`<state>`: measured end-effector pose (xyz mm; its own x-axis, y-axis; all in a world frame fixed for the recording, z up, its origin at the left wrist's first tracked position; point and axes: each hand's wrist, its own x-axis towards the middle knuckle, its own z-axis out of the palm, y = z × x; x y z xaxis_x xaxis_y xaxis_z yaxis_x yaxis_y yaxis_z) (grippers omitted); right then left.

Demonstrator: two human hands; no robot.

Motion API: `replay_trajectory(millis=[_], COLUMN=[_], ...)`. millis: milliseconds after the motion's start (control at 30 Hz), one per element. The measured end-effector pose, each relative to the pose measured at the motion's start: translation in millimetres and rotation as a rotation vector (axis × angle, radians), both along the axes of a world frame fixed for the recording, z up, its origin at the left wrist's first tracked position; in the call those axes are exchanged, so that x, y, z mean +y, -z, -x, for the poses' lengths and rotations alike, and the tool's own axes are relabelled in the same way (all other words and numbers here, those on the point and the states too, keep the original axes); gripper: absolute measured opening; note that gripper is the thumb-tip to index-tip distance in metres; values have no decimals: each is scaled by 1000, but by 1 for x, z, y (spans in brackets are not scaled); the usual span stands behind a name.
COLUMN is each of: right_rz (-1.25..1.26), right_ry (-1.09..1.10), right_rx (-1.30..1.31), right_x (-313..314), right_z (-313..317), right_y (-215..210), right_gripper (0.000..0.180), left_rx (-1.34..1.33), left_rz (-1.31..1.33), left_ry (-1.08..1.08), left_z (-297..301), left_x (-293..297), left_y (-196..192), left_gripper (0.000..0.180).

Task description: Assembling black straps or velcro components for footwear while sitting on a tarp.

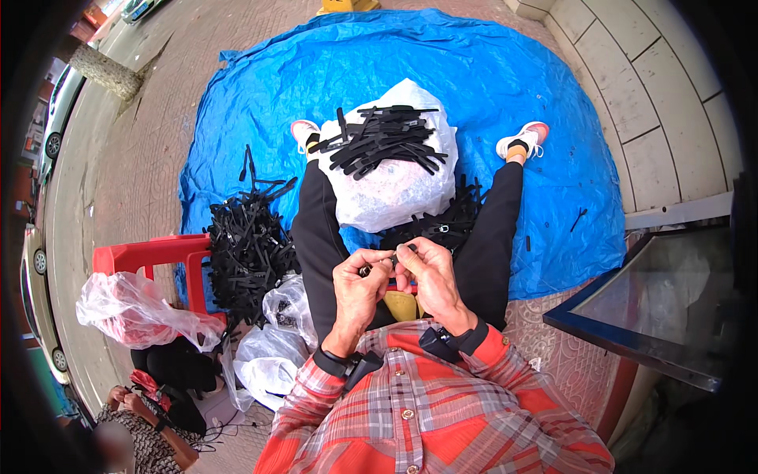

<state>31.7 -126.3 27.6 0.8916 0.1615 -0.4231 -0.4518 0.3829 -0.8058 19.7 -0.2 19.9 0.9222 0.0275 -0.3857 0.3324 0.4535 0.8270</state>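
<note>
In front of my body, my left hand (359, 286) and my right hand (436, 286) are brought close together, fingertips nearly meeting. Both pinch a small black strap piece (395, 258), mostly covered by the fingers. A dark end with a metallic glint (365, 271) pokes out of my left hand. Beyond the hands, a stuffed white plastic bag (387, 197) rests between my legs, topped by a heap of short black straps (387, 142). More black straps (442, 229) lie between the bag and my hands.
A blue tarp (260, 95) covers the ground. To the left are a large pile of black straps (249, 253), a red plastic stool (150, 253) and clear plastic bags (272, 355). Another person (150, 434) sits at lower left. At right stands a dark-framed glass panel (632, 340).
</note>
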Motion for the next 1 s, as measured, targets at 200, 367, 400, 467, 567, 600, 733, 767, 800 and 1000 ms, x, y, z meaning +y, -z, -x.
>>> replay_trajectory(millis=[200, 367, 400, 467, 567, 600, 733, 767, 800, 1000], right_rz=[382, 948, 1023, 1098, 1133, 1118, 1037, 996, 955, 604], right_ry=[23, 1, -85, -172, -139, -128, 1, -59, -117, -460], right_rx=[-261, -963, -1045, -1127, -1227, -1258, -1144, -1067, -989, -660], right_x=[6, 5, 1, -4, -9, -9, -12, -13, -17, -24], right_z=[5, 6, 4, 2, 3, 2, -8, -13, -17, -16], right_y=[3, -2, -6, -7, -4, -6, -17, -17, -16, 9], right_gripper=[15, 10, 14, 20, 32, 34, 29, 24, 19, 13], left_rx=[29, -202, -204, -23, -53, -116, -63, -35, -35, -68], left_rz=[-166, -333, -332, -70, 97, 252, 103, 119, 118, -134], left_ry=[59, 41, 41, 104, 132, 121, 101, 117, 119, 206], left_z=[-1, -7, -9, -10, -10, -9, -6, -6, -6, -5], left_x=[-2, 0, 2, 9, 15, 17, 16, 19, 21, 18], left_y=[-3, 6, 4, -2, -12, -15, -8, -7, -5, -5], left_gripper=[7, 14, 14, 21, 23, 23, 26, 23, 23, 20])
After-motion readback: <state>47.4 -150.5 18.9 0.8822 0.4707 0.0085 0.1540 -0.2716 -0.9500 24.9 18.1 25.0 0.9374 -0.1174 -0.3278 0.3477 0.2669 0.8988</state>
